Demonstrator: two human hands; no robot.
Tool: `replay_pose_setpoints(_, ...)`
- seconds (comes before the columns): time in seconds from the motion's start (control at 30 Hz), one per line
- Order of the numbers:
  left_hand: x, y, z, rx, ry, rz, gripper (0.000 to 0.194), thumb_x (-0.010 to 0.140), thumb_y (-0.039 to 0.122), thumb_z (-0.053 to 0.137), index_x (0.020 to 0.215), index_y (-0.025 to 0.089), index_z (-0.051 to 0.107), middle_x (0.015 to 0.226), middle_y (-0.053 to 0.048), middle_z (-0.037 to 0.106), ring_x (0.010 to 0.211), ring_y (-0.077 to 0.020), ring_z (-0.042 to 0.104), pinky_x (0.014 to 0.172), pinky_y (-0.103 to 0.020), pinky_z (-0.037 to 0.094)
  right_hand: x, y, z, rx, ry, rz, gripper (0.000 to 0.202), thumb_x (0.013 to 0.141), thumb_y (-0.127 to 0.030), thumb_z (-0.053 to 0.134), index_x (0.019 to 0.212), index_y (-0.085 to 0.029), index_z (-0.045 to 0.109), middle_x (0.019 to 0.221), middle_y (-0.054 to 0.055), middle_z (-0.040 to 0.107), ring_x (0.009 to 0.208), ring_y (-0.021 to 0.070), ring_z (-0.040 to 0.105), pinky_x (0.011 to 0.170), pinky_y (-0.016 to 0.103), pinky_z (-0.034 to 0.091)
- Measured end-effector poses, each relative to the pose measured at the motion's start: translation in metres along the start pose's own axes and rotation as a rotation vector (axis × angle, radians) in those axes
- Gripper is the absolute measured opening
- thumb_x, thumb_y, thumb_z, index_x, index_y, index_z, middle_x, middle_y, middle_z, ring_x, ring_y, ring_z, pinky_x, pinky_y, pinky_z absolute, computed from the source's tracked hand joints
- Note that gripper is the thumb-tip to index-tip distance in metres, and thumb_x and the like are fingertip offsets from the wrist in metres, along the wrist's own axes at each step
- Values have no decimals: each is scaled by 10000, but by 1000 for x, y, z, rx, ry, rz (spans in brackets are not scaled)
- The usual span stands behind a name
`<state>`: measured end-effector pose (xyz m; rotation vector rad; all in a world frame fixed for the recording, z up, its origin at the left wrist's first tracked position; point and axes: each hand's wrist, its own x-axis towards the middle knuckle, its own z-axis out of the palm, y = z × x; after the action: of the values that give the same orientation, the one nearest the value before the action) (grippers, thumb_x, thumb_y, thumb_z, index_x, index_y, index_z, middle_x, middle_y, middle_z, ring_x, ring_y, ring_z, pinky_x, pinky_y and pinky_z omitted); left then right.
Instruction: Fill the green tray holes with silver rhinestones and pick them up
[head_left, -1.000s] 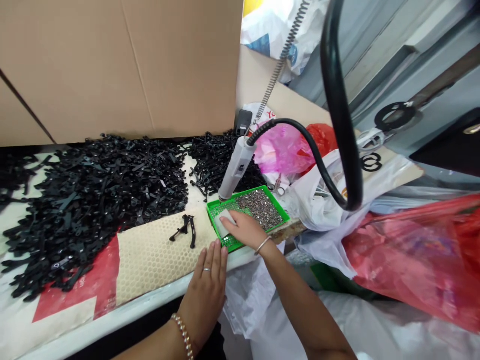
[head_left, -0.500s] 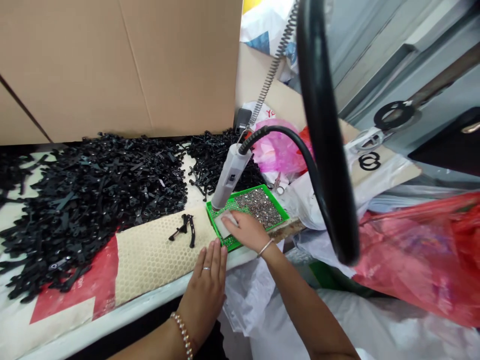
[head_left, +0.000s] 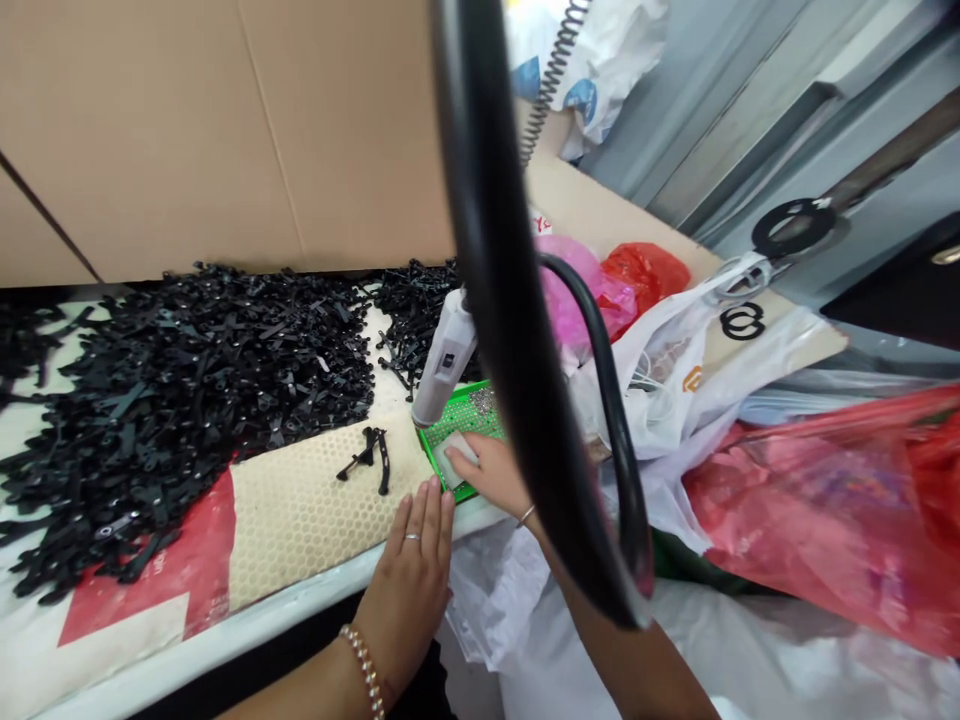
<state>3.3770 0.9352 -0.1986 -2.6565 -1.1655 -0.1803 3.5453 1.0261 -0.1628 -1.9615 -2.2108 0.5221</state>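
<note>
Fingers of the right hand [head_left: 496, 476] clamp a pale block [head_left: 453, 443] inside a green tray [head_left: 464, 494]; the left hand [head_left: 412, 580] lies flat, fingers together, at its corner, seemingly to steady it. Leftward, loose black parts [head_left: 385, 468] rest on a honeycomb-patterned mat [head_left: 300, 520].

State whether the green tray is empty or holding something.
Holding something: metal pieces show in the tray; the cable hides how full.
</note>
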Motion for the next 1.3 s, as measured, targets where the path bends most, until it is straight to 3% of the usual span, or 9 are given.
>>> replay_pose_setpoints(0.17,1,0,2,-34,92,-37,894,691,494,727,1350,-31,428,1414,-260,365,1356,-369,264,1125,-478,267,0,21,-26,-193,84,185,313,931,-415,412,840,-178,595,822,83,675,742,194,599,609,263,291)
replay_pose_setpoints(0.3,2,-1,1,-41,100,-41,948,651,530,747,1347,-31,432,1418,-262,355,1358,-365,262,1118,-476,274,7,23,-43,-152,137,224,324,941,-431,386,880,-177,578,847,84,671,753,202,601,591,261,283)
replay_pose_setpoints(0.4,2,-1,2,-25,111,-42,958,637,519,755,1344,-39,430,1424,-282,328,1361,-369,254,1134,-483,221,21,6,-36,30,128,105,306,937,-443,410,926,-183,572,852,61,665,764,190,601,618,247,320)
replay_pose_setpoints(0.53,2,1,3,-23,108,-40,969,628,530,763,1343,-36,436,1430,-282,316,1367,-373,235,1166,-481,83,43,-16,-19,179,27,-34,274,938,-403,432,944,-179,589,904,59,671,827,181,608,697,238,371)
replay_pose_setpoints(0.7,3,1,3,-40,127,-47,933,639,518,758,1330,-31,455,1419,-279,334,1360,-372,256,1166,-488,-12,55,-28,-12,131,-34,50,336,923,-445,431,883,-164,611,938,95,681,882,205,614,725,250,386)
replay_pose_setpoints(0.83,3,-1,3,-47,141,-45,872,661,492,737,1315,-21,475,1407,-270,363,1345,-366,292,1165,-487,-20,53,-20,-16,30,-2,106,321,919,-428,418,928,-171,610,956,110,681,872,223,619,708,271,382)
replay_pose_setpoints(1.1,3,-2,5,-79,160,-45,875,666,471,741,1322,-36,459,1412,-285,346,1346,-374,285,1166,-483,-6,44,33,-36,107,174,289,318,932,-384,381,968,-156,601,910,98,662,850,220,598,734,284,411)
replay_pose_setpoints(1.2,2,-2,6,-90,152,-41,940,622,505,773,1321,-39,459,1415,-294,335,1353,-388,259,1165,-492,1,43,24,-20,262,192,213,342,916,-426,397,990,-170,611,872,60,659,816,210,592,722,287,426)
replay_pose_setpoints(1.3,2,-2,7,-79,141,-38,910,644,468,759,1330,-42,446,1407,-292,350,1350,-385,266,1166,-492,5,44,3,-4,286,109,122,288,893,-416,454,965,-193,621,832,30,655,773,192,585,702,271,414)
